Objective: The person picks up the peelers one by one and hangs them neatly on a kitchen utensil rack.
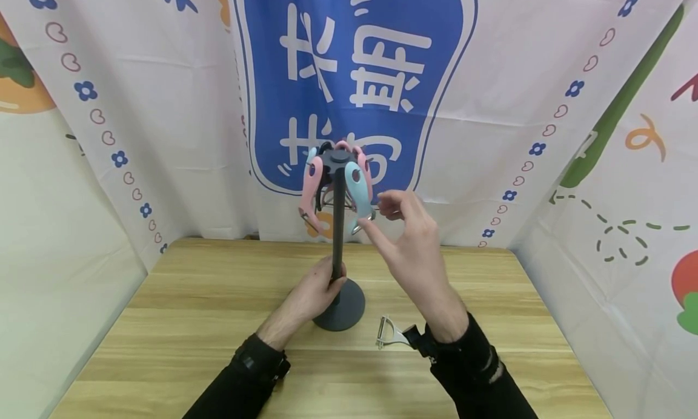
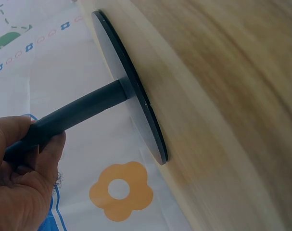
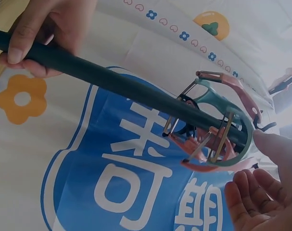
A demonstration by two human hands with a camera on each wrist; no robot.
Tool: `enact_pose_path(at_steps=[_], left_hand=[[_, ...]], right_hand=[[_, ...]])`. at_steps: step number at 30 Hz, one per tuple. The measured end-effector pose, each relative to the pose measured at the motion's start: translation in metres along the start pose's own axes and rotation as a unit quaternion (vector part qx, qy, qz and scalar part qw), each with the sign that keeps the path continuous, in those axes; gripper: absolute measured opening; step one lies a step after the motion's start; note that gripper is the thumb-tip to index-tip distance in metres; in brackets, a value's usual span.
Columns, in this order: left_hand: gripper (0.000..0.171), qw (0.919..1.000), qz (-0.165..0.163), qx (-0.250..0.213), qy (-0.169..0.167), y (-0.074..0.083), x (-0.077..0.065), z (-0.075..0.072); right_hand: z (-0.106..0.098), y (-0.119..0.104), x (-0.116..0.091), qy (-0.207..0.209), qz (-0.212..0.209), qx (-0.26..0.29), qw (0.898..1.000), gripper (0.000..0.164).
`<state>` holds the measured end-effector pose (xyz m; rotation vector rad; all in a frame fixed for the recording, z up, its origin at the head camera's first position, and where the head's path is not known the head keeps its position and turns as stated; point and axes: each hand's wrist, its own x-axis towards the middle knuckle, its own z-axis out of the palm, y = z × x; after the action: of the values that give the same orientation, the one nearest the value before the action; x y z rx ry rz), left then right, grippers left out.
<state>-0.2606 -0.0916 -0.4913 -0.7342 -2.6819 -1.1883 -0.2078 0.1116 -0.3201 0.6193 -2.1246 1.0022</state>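
A dark stand has a round base [image 1: 349,310] on the table and an upright pole [image 1: 339,225]. My left hand [image 1: 319,289] grips the pole low down, just above the base; in the left wrist view its fingers [image 2: 52,154] curl round it. Pink and light blue Y-shaped peelers hang from hooks at the top, among them a light blue peeler [image 1: 357,189] at the front and a pink peeler [image 1: 311,186] to the left. Beside the light blue one is my right hand [image 1: 411,243], thumb and fingers spread apart, holding nothing. Whether the thumb touches that peeler, I cannot tell.
A silver-coloured peeler [image 1: 388,334] lies on the wooden table [image 1: 207,322] right of the base, partly hidden by my right wrist. White printed cloth [image 1: 185,134] hangs behind the table and along both sides.
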Motion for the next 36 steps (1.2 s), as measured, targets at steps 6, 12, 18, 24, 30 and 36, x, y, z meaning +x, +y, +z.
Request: enact_pose_path(at_steps=[6,12,18,24,30,36], left_hand=[[0.013,1.0000,0.008,0.002,0.005,0.000,0.000,0.000],[0.012,0.9999,0.010,0.005,0.007,0.001,0.000,0.000],[0.011,0.9999,0.005,0.006,0.007,0.001,0.000,0.000],[0.010,0.9999,0.002,0.010,0.009,0.001,-0.001,0.001],[0.010,0.9999,0.004,0.009,0.008,0.001,-0.001,0.000],[0.011,0.9999,0.008,0.005,0.008,0.002,-0.002,-0.001]], right_hand=[[-0.005,0.015,-0.008,-0.013,0.000,-0.012,1.000,0.043],[-0.009,0.029,-0.015,-0.027,0.007,-0.021,0.999,0.038],[-0.011,0.040,-0.023,-0.055,0.038,-0.040,0.997,0.036],[-0.012,0.051,-0.033,-0.100,0.063,-0.060,0.991,0.037],[-0.012,0.062,-0.044,-0.153,0.083,-0.081,0.981,0.042],[-0.011,0.073,-0.051,-0.209,0.096,-0.103,0.968,0.047]])
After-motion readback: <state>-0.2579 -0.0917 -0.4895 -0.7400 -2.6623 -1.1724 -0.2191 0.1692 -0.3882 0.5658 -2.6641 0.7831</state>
